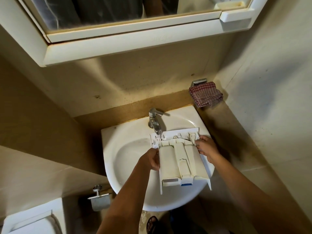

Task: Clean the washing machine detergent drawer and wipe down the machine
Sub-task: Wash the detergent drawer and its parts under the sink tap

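From the head camera we see a faucet [154, 120] at the back rim of the sink [128, 149], its spout over the far end of the detergent drawer [182, 161]. A checked cloth [205, 94] lies on the ledge to the right. Our left hand [151, 160] grips the drawer's left edge and our right hand [206, 147] its right side, fingers curled. The drawer is held over the basin, its long axis running from the faucet toward us, wide end away.

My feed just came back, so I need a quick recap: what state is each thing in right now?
Drawer: out of the machine, held over the sink, seemingly underside up.
Left hand: grips the drawer's left edge.
Right hand: grips its right edge.
Tap: no water stream visible.
Sink: not filled.
Cloth: crumpled on the ledge, untouched.
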Available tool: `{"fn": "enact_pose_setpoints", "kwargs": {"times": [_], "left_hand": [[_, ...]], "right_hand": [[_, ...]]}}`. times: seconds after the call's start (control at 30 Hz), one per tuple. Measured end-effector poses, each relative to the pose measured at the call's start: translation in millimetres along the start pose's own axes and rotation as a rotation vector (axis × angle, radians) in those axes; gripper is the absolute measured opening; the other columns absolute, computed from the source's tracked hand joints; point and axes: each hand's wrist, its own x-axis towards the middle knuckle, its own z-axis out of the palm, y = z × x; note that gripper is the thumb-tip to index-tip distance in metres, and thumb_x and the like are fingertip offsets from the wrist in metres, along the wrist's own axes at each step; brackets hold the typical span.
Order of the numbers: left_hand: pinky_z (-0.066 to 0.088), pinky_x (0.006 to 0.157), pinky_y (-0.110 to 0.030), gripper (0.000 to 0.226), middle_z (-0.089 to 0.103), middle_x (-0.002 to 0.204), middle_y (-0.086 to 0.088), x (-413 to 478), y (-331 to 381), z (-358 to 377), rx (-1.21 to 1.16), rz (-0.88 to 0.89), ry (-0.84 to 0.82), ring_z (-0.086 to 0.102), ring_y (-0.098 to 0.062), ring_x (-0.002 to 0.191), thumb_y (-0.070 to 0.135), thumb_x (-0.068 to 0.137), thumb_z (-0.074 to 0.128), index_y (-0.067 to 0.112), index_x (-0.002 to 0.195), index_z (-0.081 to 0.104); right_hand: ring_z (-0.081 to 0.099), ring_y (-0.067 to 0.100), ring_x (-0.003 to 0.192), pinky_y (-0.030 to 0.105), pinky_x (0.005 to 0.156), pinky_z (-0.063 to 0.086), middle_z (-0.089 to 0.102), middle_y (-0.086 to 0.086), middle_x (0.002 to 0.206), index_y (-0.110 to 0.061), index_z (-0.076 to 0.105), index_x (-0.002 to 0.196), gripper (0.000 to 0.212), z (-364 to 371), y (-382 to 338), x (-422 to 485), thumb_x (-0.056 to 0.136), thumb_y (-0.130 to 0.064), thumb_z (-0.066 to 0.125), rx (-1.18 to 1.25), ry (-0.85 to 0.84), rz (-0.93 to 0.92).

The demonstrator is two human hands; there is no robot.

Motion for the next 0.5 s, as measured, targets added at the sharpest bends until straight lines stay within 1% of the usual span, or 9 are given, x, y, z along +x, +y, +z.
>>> {"fn": "enact_pose_setpoints", "kwargs": {"times": [0.13, 0.2, 0.3, 0.37, 0.43, 0.5], "left_hand": [[0.057, 0.061, -0.053, 0.036, 0.066, 0.099, -0.013, 1.4, -5.3, -0.3, -0.024, 0.005, 0.014, 0.063, -0.030, 0.087, 0.034, 0.100, 0.042, 0.008, 0.101, 0.067], [0.058, 0.063, -0.053, 0.032, 0.065, 0.102, -0.010, 1.2, -8.1, 0.5, -0.028, 0.006, 0.023, 0.062, -0.028, 0.088, 0.030, 0.099, 0.042, 0.011, 0.104, 0.066], [0.055, 0.070, -0.056, 0.031, 0.063, 0.107, -0.007, 4.4, -10.7, 0.5, -0.026, 0.001, 0.024, 0.061, -0.026, 0.093, 0.031, 0.100, 0.040, 0.014, 0.110, 0.064], [0.055, 0.070, -0.055, 0.033, 0.064, 0.106, -0.008, 3.7, -10.1, 3.2, -0.019, 0.010, 0.010, 0.062, -0.027, 0.093, 0.030, 0.099, 0.039, 0.013, 0.110, 0.065], [0.058, 0.062, -0.053, 0.033, 0.067, 0.099, -0.011, 3.1, -7.6, 5.3, -0.007, 0.027, 0.003, 0.065, -0.028, 0.084, 0.029, 0.099, 0.040, 0.010, 0.105, 0.066], [0.058, 0.059, -0.051, 0.031, 0.068, 0.094, -0.013, -0.1, -6.2, 6.7, 0.006, 0.027, -0.023, 0.069, -0.029, 0.073, 0.028, 0.098, 0.042, 0.008, 0.101, 0.067]], "right_hand": [[0.053, 0.021, 0.071, 0.031, 0.064, 0.042, 0.060, 0.009, 0.079, -0.023, 0.060, 0.077, 0.020, -1.6, 2.7, -2.1, 0.085, -0.007, 0.052, -0.003, 0.006, -0.005], [0.053, 0.021, 0.072, 0.030, 0.064, 0.041, 0.061, 0.009, 0.079, -0.023, 0.060, 0.078, 0.021, -2.7, 3.8, -3.8, 0.086, -0.005, 0.052, 0.000, 0.007, -0.003], [0.051, 0.021, 0.073, 0.029, 0.062, 0.040, 0.060, 0.010, 0.079, -0.023, 0.061, 0.082, 0.020, -5.0, 5.0, -5.4, 0.087, -0.005, 0.052, -0.002, 0.020, -0.002], [0.051, 0.021, 0.073, 0.029, 0.061, 0.040, 0.060, 0.010, 0.079, -0.023, 0.063, 0.088, 0.019, -7.1, 6.4, -6.8, 0.086, -0.007, 0.053, -0.006, 0.025, -0.009], [0.052, 0.021, 0.073, 0.030, 0.062, 0.040, 0.061, 0.010, 0.080, -0.023, 0.065, 0.098, 0.021, -8.8, 7.1, -7.6, 0.086, -0.008, 0.054, -0.009, 0.037, -0.014], [0.051, 0.020, 0.069, 0.028, 0.059, 0.040, 0.060, 0.009, 0.077, -0.023, 0.064, 0.095, 0.020, -8.4, 5.5, -9.2, 0.086, -0.008, 0.054, -0.006, 0.043, -0.016]]}}
